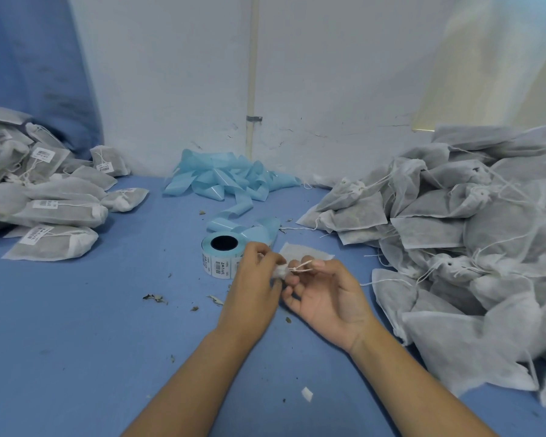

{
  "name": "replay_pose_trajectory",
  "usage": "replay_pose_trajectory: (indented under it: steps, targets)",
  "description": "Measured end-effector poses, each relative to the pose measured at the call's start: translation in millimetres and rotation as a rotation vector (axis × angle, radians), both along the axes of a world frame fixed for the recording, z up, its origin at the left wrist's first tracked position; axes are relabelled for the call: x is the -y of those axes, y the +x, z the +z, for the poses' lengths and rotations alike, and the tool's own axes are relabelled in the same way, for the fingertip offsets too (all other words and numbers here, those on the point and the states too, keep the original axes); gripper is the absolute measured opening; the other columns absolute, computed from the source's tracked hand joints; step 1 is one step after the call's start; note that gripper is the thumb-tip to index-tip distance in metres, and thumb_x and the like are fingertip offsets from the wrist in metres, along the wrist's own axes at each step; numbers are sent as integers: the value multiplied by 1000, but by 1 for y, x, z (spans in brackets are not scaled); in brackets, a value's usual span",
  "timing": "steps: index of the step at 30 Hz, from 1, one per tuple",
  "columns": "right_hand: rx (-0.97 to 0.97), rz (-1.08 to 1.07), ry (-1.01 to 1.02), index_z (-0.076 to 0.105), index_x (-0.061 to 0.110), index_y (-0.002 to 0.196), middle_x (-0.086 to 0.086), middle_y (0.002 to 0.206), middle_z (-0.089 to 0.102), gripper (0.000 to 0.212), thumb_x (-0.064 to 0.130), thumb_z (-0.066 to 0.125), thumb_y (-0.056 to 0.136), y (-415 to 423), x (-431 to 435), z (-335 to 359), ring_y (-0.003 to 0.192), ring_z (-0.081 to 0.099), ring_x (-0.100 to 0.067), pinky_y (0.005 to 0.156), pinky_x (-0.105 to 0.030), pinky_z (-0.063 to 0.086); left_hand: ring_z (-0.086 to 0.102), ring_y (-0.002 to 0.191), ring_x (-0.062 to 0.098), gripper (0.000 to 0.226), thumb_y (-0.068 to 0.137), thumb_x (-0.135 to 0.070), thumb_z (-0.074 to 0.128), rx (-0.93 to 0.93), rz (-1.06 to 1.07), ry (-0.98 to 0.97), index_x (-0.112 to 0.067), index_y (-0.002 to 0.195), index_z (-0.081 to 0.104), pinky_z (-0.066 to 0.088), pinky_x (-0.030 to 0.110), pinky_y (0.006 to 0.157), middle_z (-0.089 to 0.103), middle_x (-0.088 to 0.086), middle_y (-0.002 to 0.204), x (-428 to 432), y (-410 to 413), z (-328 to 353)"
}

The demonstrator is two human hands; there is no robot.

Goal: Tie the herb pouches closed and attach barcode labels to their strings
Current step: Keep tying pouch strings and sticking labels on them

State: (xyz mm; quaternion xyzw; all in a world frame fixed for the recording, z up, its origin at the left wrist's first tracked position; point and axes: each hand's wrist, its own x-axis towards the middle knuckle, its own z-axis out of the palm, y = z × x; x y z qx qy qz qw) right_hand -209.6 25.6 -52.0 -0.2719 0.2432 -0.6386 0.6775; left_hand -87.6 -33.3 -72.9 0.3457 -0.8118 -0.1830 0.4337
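Blue work surface (76,326) set against a pale wall (171,74), seen from the head camera. At centre, the left hand (252,291) pinches the gathered white neck of a herb pouch (306,252), whose flat body lies on the surface just behind both hands. The right hand (325,298), palm up, pinches the pouch's string (301,266) between thumb and forefinger, the cord looped near the neck; whether the knot is already cinched cannot be made out, since the fingers crowd it. The step in hand appears to be tying the pouch closed. To do it well, the left hand should keep the neck bunched tight while the right draws the string snug against the gather, leaving a free tail long enough to carry a label. Just beyond the left hand stands the roll of barcode labels (223,257), touching or nearly touching its knuckles, with spent blue backing tape (230,181) trailing away to the wall. Untied pouches (454,231) are heaped at the right, within easy reach; tied and labelled pouches (48,200) are stacked at the far left. Dried herb crumbs (155,298) and a white scrap (307,394) lie scattered on the surface.
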Motion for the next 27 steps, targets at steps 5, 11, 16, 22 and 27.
replay_pose_trajectory:
  steps: [5,11,16,22,27]
  targets:
    - [20,-92,-1,54,18,63,0,73,56,22,10,74,58,-5,0,1,64,55,-14,67,-26,47,48,91,4,18,87,-6,58,-251,34,34,-20,97,55,35,8,79,54,-7,98,-4,1,6]
    - [-164,-320,45,53,17,66,1,70,53,14,8,64,68,1,3,-2,63,49,-13,62,-23,42,55,82,-8,20,100,-18,45,-674,87,241,-37,94,46,41,8,70,58,-18,88,-6,1,18]
    - [-424,-601,71,59,21,61,2,82,62,29,1,63,81,17,8,-9,73,54,-11,69,-23,40,62,92,10,16,100,-28,44,-820,151,451,-34,92,56,52,43,88,64,-16,88,-4,-3,21]
    - [-477,-650,67,62,17,68,-1,81,64,18,4,66,81,19,10,-13,83,57,-16,79,-25,45,68,97,26,26,100,-28,41,-919,54,752,-19,105,64,58,41,81,70,10,103,-2,-4,22]
    - [-464,-689,93,61,15,70,-3,76,62,18,2,65,82,17,11,-16,80,56,-17,82,-31,46,67,85,17,24,97,-16,41,-990,-160,950,-10,105,63,53,29,78,70,8,95,-1,-2,23]
